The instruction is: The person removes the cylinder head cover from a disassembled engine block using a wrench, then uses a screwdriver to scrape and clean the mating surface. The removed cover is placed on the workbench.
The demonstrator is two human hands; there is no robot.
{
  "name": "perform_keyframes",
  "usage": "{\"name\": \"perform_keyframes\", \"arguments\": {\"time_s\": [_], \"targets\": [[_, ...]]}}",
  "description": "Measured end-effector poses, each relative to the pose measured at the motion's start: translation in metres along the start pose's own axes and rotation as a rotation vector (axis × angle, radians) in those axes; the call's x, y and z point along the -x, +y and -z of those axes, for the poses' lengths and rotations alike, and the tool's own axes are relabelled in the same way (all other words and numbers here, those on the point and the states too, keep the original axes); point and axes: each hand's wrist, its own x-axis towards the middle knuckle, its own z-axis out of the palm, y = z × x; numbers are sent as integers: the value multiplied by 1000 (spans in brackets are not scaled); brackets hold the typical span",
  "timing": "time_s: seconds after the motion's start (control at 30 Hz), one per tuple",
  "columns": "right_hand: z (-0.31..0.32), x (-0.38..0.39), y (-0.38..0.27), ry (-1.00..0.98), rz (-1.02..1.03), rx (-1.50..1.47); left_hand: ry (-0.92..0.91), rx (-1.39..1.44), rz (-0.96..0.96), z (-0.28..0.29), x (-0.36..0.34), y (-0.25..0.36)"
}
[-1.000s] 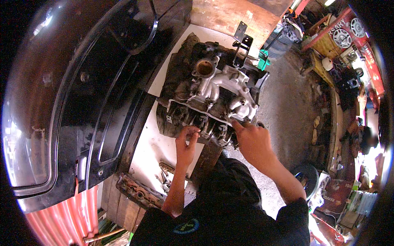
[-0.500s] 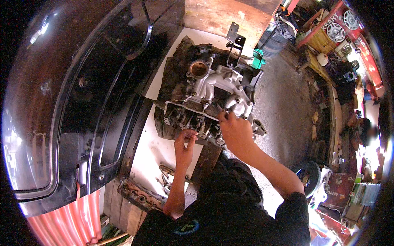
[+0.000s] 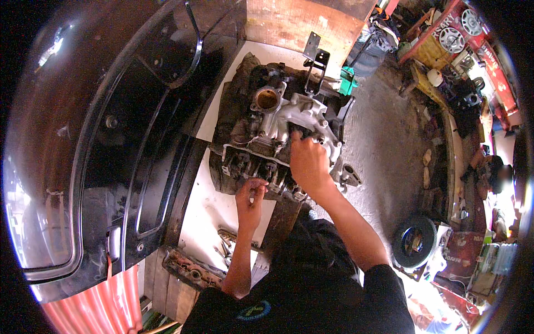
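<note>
A dirty engine (image 3: 233, 119) lies on a white surface, with a silvery cast intake manifold (image 3: 303, 115) on its top. The manifold has a round flanged opening (image 3: 268, 99) at its left. My right hand (image 3: 310, 165) reaches over the engine, fingers curled down into the gap beside the manifold's curved pipes; its fingertips and anything in them are hidden. Along the engine's near side, exposed valve-train parts (image 3: 270, 170) show. My left hand (image 3: 250, 196) rests at that near edge with its thumb and fingers bent together; whatever they pinch is too small to tell.
A black vehicle panel (image 3: 105, 156) stands close on the left. A rusty, elongated metal part (image 3: 192, 270) lies on wood at the lower left. A black bracket (image 3: 316, 72) and green cloth (image 3: 347, 82) are behind the engine. A wheel (image 3: 414, 242) lies at the right.
My right hand has moved a little away from me and to the left, from the manifold's near pipe into the gap by its middle. My left hand has stayed nearly still.
</note>
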Motion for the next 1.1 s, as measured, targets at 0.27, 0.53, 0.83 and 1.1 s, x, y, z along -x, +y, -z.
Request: {"name": "perform_keyframes", "arguments": {"time_s": [0.27, 0.53, 0.83, 1.1], "targets": [[3, 33, 3, -94, -98, -160, 24, -55, 38, 5, -6, -4], [-3, 18, -2, -48, -93, -192, 77, 4, -18, -2, -13, 9], [-16, -19, 4, -82, -36, -103, 127, 75, -21, -6, -16, 10], [1, 21, 11, -80, -95, -233, 131, 36, 1, -3, -17, 9]]}}
